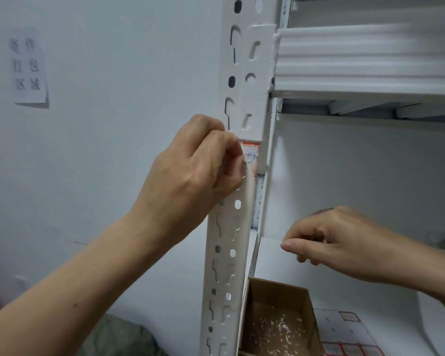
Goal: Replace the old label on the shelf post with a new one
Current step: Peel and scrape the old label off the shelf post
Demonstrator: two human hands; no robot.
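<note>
A white perforated shelf post (226, 253) runs up the middle of the head view. On it, just below a bracket, sits the old red-and-white label (251, 156) with blue writing, its lower part torn and ragged. My left hand (190, 173) is against the post with curled fingers, their tips picking at the label's left edge. My right hand (329, 240) hovers lower right in front of the shelf, thumb and forefinger pressed together; whether they hold a scrap is unclear. A sheet of new red-bordered labels (344, 335) lies on the shelf at the bottom right.
An open cardboard box (275, 319) with several torn paper scraps stands on the lower shelf beside the post. White shelf boards (365, 62) stretch to the right. A paper sign (28, 68) hangs on the wall at left. Grey-green cloth (118, 340) lies at the bottom.
</note>
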